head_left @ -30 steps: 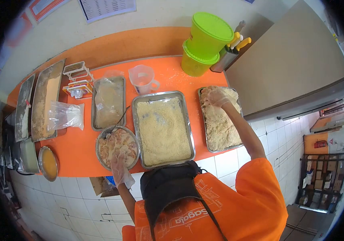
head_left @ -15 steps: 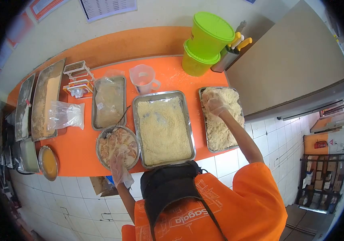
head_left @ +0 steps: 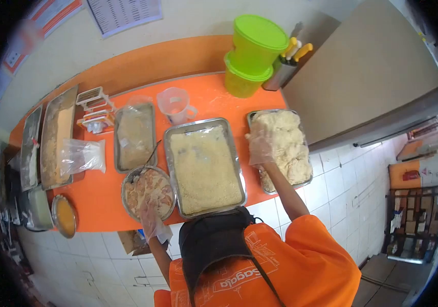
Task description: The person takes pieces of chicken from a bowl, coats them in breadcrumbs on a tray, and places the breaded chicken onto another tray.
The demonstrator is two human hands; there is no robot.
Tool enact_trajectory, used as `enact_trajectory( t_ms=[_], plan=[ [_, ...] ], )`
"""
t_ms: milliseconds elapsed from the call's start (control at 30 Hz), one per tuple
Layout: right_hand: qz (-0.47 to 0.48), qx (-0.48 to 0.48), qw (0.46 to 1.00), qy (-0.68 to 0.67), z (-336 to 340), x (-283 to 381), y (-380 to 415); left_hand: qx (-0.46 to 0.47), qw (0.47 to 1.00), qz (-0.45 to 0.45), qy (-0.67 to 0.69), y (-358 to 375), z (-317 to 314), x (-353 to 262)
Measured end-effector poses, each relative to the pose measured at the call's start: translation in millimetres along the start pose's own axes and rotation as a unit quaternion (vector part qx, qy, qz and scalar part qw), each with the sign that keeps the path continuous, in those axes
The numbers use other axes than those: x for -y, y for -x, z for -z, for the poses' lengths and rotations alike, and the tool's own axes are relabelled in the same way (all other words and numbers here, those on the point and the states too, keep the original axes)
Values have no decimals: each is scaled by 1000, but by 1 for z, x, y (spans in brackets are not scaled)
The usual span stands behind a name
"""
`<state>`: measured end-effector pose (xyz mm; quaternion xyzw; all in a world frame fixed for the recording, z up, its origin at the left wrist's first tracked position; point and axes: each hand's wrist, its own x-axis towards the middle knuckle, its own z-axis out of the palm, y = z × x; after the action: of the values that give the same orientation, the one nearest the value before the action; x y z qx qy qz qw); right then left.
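Note:
My left hand (head_left: 152, 217), in a clear plastic glove, rests at the near rim of a round metal bowl (head_left: 125, 197) of wet, coated meat pieces (head_left: 152, 189); its fingers are blurred. My right hand (head_left: 261, 148), also gloved, is over the left side of a tray (head_left: 309, 180) heaped with crumb-coated pieces (head_left: 283, 133). What its fingers touch is unclear. Between my hands lies a large metal tray (head_left: 244, 194) of pale crumbs (head_left: 206, 171). A dark handle (head_left: 153, 152) leans out of the bowl.
Behind are a clear measuring jug (head_left: 175, 105), stacked green tubs (head_left: 257, 46) and a knife holder (head_left: 279, 74). Leftward are a crumb-dusted tray (head_left: 136, 138), a bag of white powder (head_left: 83, 156), a wire rack (head_left: 95, 110), long trays (head_left: 58, 138) and a bowl of yellow liquid (head_left: 64, 216).
My right hand has moved from the back of the right tray toward its left side, uncovering rounded coated pieces. My left hand has drawn slightly nearer to me. The camera view has shifted slightly.

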<state>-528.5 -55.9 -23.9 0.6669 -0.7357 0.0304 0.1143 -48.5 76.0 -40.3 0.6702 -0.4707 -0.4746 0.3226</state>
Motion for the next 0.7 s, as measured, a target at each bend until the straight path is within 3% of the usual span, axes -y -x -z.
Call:
enact_trajectory(
  t_ms=[33, 100, 133, 167, 200, 233, 333, 433, 533, 633, 700],
  plan=[
    [10, -91, 993, 80, -37, -20, 0, -3, 998, -24, -53, 0, 7, 18],
    [69, -131, 989, -18, 12, -10, -10, -9, 980, -72, -186, 3, 19, 36],
    [97, -142, 983, -72, 34, 0, -14, -58, 992, -15, -109, 18, 13, -12],
    [111, -135, 977, -124, 51, 9, -13, -66, 983, -34, -166, 12, 19, -14],
    [80, -107, 966, -224, 40, 19, -18, -102, 987, -25, -121, 12, 20, -30],
    [83, -38, 962, -259, 45, 37, -13, -134, 988, -23, -74, 13, 23, -43],
    [93, 188, 923, -323, 63, 79, 15, -119, 987, 6, 108, 11, 39, -48],
    [133, 404, 819, -386, 22, 122, 53, -173, 976, -19, 130, 19, 45, -65],
    [261, 354, 797, -415, 3, 139, 77, -193, 967, -39, -163, 24, 53, -70],
    [271, 342, 774, -458, -20, 135, 81, -156, 954, 42, -251, 24, 51, -101],
    [320, 244, 741, -537, -40, 125, 87, -143, 942, -15, -302, 12, 49, -92]
  ],
)
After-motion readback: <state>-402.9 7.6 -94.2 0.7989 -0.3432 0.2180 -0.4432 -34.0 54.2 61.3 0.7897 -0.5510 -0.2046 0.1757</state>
